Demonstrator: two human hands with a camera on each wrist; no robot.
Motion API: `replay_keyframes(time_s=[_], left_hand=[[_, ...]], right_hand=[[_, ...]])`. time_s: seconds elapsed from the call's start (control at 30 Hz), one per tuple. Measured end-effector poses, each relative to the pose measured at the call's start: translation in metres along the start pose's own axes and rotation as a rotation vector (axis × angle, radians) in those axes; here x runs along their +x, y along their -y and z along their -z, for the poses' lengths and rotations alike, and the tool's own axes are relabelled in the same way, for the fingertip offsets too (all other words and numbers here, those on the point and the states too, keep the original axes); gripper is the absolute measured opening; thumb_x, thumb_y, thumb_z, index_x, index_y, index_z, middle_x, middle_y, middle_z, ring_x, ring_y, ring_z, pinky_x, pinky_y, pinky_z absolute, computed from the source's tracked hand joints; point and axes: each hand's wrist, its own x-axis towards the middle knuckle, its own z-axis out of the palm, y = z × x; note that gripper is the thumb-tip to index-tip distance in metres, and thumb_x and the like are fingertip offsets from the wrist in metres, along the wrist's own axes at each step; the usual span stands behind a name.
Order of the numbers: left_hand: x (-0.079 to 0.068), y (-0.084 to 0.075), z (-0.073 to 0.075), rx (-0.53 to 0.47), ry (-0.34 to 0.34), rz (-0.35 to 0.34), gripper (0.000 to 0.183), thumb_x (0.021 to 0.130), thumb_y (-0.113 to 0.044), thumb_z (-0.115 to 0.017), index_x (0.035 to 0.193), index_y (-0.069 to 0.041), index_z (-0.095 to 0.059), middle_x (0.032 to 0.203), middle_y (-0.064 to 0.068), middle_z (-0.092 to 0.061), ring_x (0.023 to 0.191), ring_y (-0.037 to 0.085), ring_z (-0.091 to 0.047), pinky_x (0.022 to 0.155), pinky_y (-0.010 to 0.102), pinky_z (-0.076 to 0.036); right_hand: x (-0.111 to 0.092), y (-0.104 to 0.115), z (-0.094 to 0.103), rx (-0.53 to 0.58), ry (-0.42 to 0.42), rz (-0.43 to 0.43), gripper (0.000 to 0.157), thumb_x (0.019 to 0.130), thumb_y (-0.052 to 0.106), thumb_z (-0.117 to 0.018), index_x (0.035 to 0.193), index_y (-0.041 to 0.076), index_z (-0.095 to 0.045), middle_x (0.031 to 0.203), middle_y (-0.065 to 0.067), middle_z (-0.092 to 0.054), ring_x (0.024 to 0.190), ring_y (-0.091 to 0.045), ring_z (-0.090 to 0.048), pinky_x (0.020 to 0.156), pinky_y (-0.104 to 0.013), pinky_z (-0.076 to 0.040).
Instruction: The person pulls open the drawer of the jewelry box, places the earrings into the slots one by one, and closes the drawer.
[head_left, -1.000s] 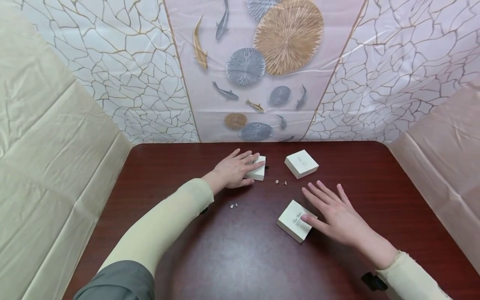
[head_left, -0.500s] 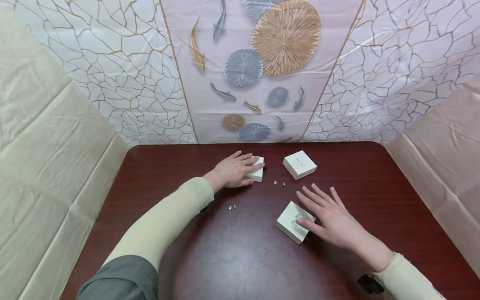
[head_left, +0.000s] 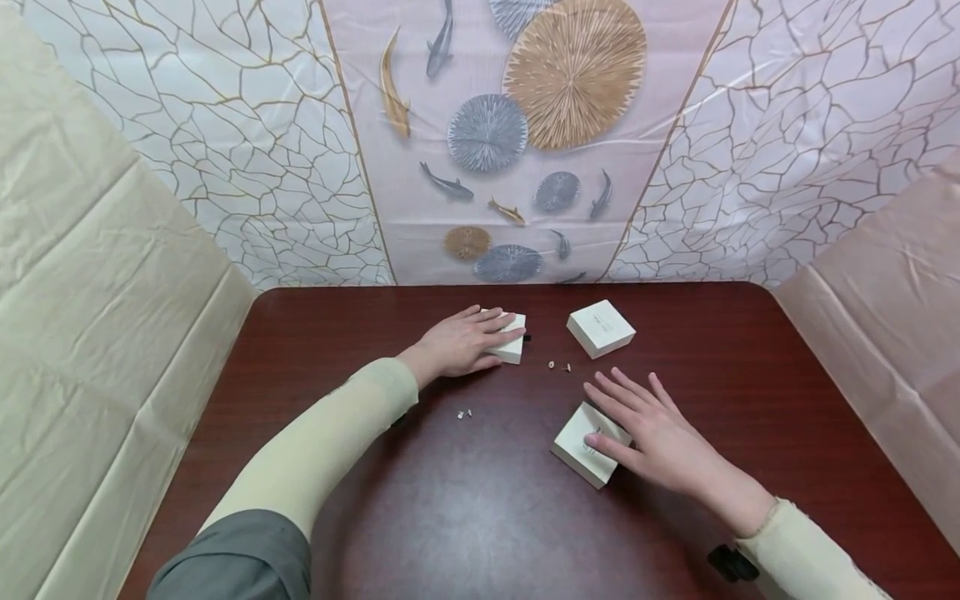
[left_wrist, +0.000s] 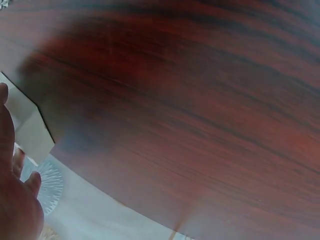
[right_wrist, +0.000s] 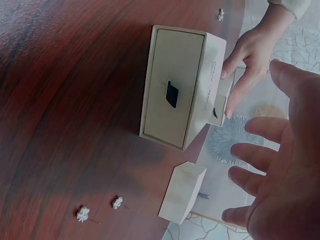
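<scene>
My left hand (head_left: 459, 342) lies over a small white box (head_left: 513, 343) near the table's back edge, fingers extended across its top and thumb at its near side. My right hand (head_left: 667, 437) is spread over another white box (head_left: 588, 442), thumb above its printed lid. In the right wrist view that box shows a black pull tab (right_wrist: 172, 94) on its end. A third white box (head_left: 602, 328) sits farther back. Two tiny studs (head_left: 551, 365) lie between the boxes; the right wrist view shows flower-shaped stud earrings (right_wrist: 83, 214). Another small pair (head_left: 461, 414) lies nearer the left forearm.
The dark red-brown table (head_left: 465, 517) has rounded back corners. Patterned cloth (head_left: 262, 150) hangs behind it, and plain cream cloth (head_left: 97, 333) stands along both sides. A black strap piece (head_left: 732, 563) is at the right wrist.
My right hand has drifted slightly left, farther over the near box. The left hand stays at its box with little movement. The boxes and earrings keep their places.
</scene>
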Motion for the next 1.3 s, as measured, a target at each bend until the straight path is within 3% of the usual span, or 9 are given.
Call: replay_keyframes(time_s=[0.67, 1.3], left_hand=[[-0.024, 0.008, -0.011, 0.01, -0.164, -0.074, 0.059, 0.109, -0.03, -0.063, 0.164, -0.015, -0.046, 0.167, 0.016, -0.044, 0.153, 0.037, -0.043, 0.13, 0.045, -0.029], [-0.05, 0.016, -0.016, 0.04, -0.204, -0.09, 0.056, 0.109, -0.034, -0.063, 0.161, -0.016, -0.051, 0.163, 0.016, -0.049, 0.15, 0.036, -0.048, 0.127, 0.044, -0.035]], right_hand=[[0.012, 0.008, -0.001, -0.004, 0.033, 0.016, 0.069, 0.102, 0.046, -0.071, 0.158, 0.011, -0.054, 0.165, -0.014, -0.048, 0.156, -0.041, -0.037, 0.126, -0.072, -0.015], [0.029, 0.01, 0.002, -0.024, 0.032, 0.072, 0.068, 0.101, 0.044, -0.072, 0.158, 0.011, -0.054, 0.164, -0.013, -0.049, 0.157, -0.038, -0.035, 0.124, -0.074, -0.017]])
